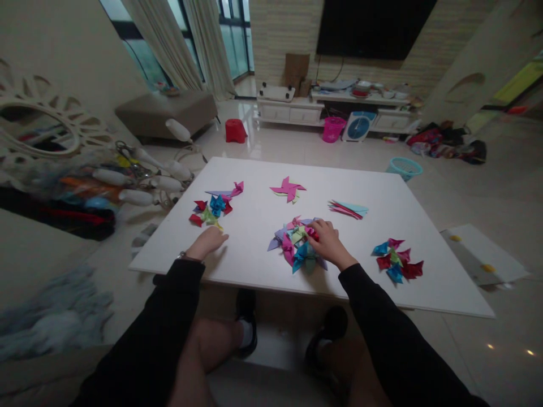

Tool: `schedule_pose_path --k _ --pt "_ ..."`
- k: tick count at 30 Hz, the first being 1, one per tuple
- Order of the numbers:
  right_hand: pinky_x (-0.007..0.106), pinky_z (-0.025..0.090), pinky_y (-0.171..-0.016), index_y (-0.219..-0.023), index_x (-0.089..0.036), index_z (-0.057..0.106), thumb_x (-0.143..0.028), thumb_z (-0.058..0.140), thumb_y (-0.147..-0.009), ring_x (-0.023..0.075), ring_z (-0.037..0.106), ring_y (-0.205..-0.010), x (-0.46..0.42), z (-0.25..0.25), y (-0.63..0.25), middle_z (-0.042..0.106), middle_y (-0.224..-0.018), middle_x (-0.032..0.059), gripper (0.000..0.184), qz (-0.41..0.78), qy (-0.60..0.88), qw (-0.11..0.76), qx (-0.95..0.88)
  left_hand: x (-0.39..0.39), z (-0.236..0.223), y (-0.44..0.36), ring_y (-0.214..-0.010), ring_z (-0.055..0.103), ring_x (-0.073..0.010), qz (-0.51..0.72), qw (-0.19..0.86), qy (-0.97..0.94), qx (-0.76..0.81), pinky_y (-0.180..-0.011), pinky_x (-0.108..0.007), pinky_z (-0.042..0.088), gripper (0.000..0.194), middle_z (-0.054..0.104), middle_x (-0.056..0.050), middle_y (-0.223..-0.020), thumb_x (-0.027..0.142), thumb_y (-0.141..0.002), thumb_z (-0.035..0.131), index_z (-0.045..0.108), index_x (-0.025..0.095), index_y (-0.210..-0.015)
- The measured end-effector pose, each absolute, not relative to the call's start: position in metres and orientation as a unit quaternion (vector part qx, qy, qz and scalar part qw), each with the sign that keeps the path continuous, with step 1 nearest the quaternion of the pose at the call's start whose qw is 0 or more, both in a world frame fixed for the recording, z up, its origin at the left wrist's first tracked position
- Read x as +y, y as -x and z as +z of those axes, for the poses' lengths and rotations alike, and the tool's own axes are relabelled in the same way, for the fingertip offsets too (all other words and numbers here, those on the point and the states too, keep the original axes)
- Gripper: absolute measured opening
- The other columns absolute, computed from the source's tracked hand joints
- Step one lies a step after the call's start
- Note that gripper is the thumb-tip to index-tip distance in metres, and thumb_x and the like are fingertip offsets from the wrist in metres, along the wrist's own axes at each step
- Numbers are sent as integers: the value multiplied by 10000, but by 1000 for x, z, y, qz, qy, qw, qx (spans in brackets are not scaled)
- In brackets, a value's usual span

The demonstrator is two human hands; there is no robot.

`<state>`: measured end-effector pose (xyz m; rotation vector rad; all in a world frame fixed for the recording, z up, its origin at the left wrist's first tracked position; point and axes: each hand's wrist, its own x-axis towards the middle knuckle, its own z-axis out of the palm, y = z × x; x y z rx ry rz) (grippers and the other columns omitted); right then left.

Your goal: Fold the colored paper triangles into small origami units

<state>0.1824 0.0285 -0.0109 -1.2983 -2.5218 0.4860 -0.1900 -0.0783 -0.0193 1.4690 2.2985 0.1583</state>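
My right hand (326,240) has its fingers closed on a shiny red folded-paper piece (313,233) at the right of the middle cluster of origami pieces (288,249). Pink, lilac, pale green and blue pieces make up this rough ring. My left hand (207,242) rests palm down at the table's near left, thumb apart from the fingers. Just beyond its fingertips lies a small yellow paper piece (219,225), at the near edge of the left pile, which includes a blue piece (217,206). Whether the left fingers touch the yellow piece is unclear.
On the white table (250,260) also lie a pink pinwheel-shaped paper (288,189), a fan of paper strips (348,209) and another origami pile (396,260) at right. A turquoise basket (404,168) stands past the far right edge. A floor lamp (161,182) stands left.
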Motion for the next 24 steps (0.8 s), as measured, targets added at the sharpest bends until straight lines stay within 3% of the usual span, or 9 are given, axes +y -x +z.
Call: schedule_pose_path --k 2,5,12,24 --pt "457 418 -887 -1127 -218 660 -279 537 -933 324 480 -1181 25 -5 -174 630 -1246 128 238 171 428 165 -872 -75 -11 164 -1032 693 -251 68 220 -569 789 -952 -315 502 262 752 -127 -1068 313 -870 562 752 159 -965" --pt "450 402 -908 -1039 -220 690 -278 544 -948 301 490 -1179 17 4 -160 653 -1219 106 181 172 387 223 -878 -69 3 115 -1189 637 -250 111 204 -690 686 -1076 -325 446 311 701 -131 -1250 235 -880 572 729 147 -1134" --pt "465 382 -959 -1079 -225 702 -284 636 -896 305 466 -1207 5 10 -152 641 -1269 111 203 157 356 233 -891 -61 16 37 -1088 668 -232 146 226 -774 572 -1020 -325 496 249 724 -110 -1119 173 -894 562 749 177 -1058" --pt "464 394 -922 -1012 -209 734 -208 684 -829 312 453 -1196 12 -1 -157 644 -1267 109 190 164 379 151 -898 -61 9 28 -1105 665 -246 142 210 -793 554 -1011 -346 500 239 716 -122 -1173 167 -910 558 729 171 -1076"
